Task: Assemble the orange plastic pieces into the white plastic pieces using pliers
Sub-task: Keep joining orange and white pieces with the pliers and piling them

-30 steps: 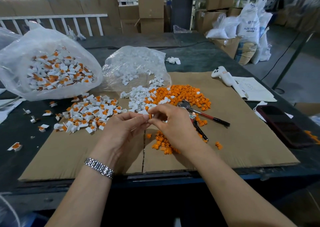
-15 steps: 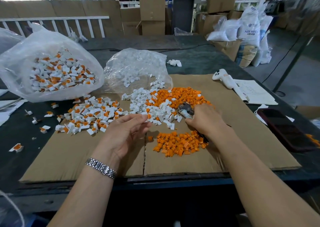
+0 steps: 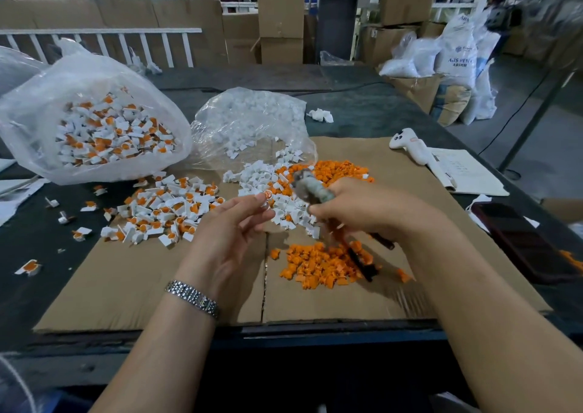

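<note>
Mid-frame: left hand (image 3: pixel 230 223) fingers (image 3: pixel 263 205) pinching a white piece with orange insert (image 3: pixel 266 195); right hand (image 3: pixel 362 210) clamped around blurred pliers (image 3: pixel 310 187) just beside it

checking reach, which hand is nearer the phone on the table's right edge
Right. The right hand, gripping the pliers, is over the cardboard's middle, closer to the phone. The left hand, pinching a small piece, sits farther left.

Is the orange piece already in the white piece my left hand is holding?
In. The white piece pinched by the left hand shows an orange insert; how fully it is seated cannot be told.
</note>
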Tool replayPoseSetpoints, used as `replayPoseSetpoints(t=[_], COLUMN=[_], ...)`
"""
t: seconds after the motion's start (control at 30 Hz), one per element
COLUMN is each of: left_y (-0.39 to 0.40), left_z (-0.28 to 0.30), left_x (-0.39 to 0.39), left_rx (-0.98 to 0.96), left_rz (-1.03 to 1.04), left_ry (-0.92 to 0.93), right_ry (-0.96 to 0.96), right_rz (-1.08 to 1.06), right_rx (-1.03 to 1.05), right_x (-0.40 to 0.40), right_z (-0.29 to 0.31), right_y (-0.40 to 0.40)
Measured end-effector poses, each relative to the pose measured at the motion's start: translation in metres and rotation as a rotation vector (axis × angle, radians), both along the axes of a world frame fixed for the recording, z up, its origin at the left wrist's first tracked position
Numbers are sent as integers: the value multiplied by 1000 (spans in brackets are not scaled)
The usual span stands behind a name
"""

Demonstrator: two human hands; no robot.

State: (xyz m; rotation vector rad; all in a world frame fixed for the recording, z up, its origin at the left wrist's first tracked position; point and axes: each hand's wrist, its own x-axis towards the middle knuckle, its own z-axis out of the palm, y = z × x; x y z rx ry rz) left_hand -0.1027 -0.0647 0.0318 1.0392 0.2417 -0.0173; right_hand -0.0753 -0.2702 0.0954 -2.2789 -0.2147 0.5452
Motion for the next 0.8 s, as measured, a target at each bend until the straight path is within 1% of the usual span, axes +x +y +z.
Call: replayPoseSetpoints(t=[0.03, 0.1, 0.23, 0.33, 0.47, 0.6, 0.7, 0.8], left_y=[-1, -3, -3, -2, -1, -1, -2, -2], left_z=[1, 3, 5, 4, 4, 3, 2, 1], left_x=[1, 3, 2, 2, 2, 3, 3, 3], left_rx=[14, 34, 65, 115, 164, 192, 212, 229], left_rz=[2, 8, 46, 80, 92, 96, 96, 99], left_ry=[-16, -40, -56, -51, -55, -52, -49, -36], right_ry=[41, 64, 71, 45, 47, 78, 47, -8], right_rz=[33, 65, 53, 43, 46, 44, 53, 15], right_rx=[13, 24, 120, 123, 182, 210, 205, 194], right_x=[-4, -9, -15, -18, -21, -23, -25, -28], right_z=[2, 2, -1, -6, -11, -14, -15, -18], right_y=[7, 19, 33, 38, 41, 42, 41, 45])
